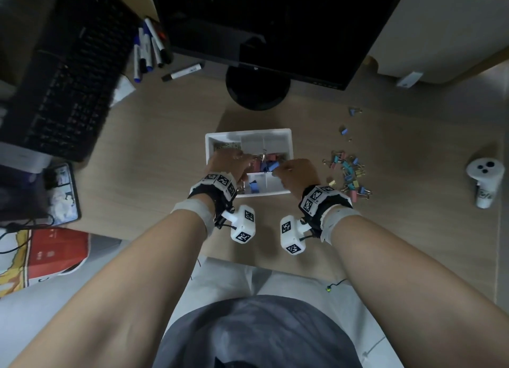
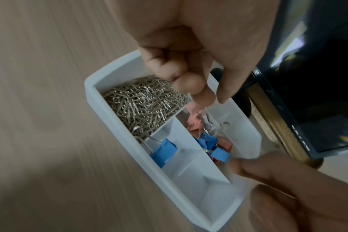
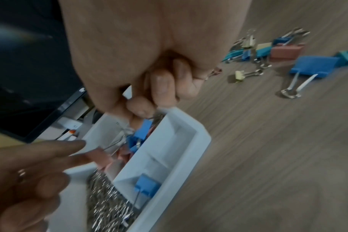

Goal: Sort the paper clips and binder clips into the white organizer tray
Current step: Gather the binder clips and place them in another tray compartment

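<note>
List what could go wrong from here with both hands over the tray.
1. Both hands, left hand and right hand, crowd one compartment of the white tray; tangled binder clips may snag together and lift out.
2. The heaped paper clips sit beside that compartment and could spill over the divider.
3. Loose binder clips still lie on the desk, easily scattered.

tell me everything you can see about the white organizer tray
The white organizer tray is a rectangular, matte, plastic-looking box with thin inner dividers, sitting flat on the wooden desk in front of the monitor stand. One compartment is heaped with silvery paper clips; a central one holds pink and blue binder clips; a near one holds a single blue binder clip; others look empty. The left hand and right hand work above its middle; whether either touches it is unclear.
</note>
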Action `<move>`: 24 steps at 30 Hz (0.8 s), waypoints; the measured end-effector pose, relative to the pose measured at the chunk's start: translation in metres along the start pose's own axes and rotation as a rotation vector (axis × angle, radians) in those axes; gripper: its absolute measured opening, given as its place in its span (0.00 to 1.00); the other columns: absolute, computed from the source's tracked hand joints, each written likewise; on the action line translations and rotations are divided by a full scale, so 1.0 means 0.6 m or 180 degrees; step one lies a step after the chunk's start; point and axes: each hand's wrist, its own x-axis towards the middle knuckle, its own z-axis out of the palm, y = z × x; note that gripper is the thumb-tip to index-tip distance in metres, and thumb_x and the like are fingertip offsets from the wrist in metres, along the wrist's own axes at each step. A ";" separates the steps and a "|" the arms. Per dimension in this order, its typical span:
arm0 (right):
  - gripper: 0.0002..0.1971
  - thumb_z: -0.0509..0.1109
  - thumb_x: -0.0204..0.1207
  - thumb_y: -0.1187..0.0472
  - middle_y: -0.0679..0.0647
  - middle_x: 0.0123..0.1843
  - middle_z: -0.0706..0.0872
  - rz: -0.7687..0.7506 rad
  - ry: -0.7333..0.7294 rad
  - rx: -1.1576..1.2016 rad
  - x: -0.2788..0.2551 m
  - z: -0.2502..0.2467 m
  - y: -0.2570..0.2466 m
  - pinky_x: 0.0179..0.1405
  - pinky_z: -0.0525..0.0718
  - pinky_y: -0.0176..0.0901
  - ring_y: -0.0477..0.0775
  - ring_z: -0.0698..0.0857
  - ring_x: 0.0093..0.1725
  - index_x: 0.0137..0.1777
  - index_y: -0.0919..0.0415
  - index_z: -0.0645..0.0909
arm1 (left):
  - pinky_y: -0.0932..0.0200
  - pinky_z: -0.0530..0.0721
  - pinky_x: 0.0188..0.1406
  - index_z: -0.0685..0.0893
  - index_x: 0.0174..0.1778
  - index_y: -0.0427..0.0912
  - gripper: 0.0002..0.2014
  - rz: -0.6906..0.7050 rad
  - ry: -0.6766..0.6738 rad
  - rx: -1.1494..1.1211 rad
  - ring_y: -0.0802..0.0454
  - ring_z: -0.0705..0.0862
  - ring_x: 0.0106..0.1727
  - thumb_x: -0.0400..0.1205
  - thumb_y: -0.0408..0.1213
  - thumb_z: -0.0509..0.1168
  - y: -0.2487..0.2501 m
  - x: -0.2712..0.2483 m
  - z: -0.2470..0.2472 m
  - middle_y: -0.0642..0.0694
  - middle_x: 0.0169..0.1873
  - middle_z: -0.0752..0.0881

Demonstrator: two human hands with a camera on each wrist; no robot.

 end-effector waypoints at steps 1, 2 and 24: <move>0.16 0.71 0.75 0.54 0.55 0.29 0.88 -0.0020 -0.0275 -0.0252 0.001 0.014 -0.010 0.40 0.84 0.45 0.52 0.84 0.30 0.31 0.63 0.85 | 0.61 0.85 0.25 0.84 0.34 0.47 0.12 -0.0015 0.0011 0.0001 0.55 0.85 0.23 0.79 0.49 0.67 -0.004 -0.001 -0.006 0.52 0.23 0.85; 0.16 0.70 0.74 0.56 0.53 0.28 0.87 -0.0013 -0.0553 -0.0533 0.001 0.027 -0.019 0.40 0.83 0.44 0.51 0.84 0.30 0.27 0.63 0.83 | 0.63 0.83 0.23 0.85 0.32 0.44 0.14 -0.0033 0.0034 0.0053 0.56 0.84 0.21 0.78 0.49 0.67 -0.010 0.001 -0.010 0.51 0.21 0.85; 0.16 0.68 0.76 0.42 0.52 0.36 0.90 0.0084 0.1269 -0.0543 0.006 0.031 -0.007 0.39 0.90 0.52 0.58 0.89 0.35 0.49 0.54 0.77 | 0.61 0.79 0.21 0.86 0.45 0.30 0.11 -0.0050 -0.0570 -0.0433 0.51 0.77 0.19 0.78 0.35 0.63 -0.008 -0.011 -0.018 0.43 0.27 0.86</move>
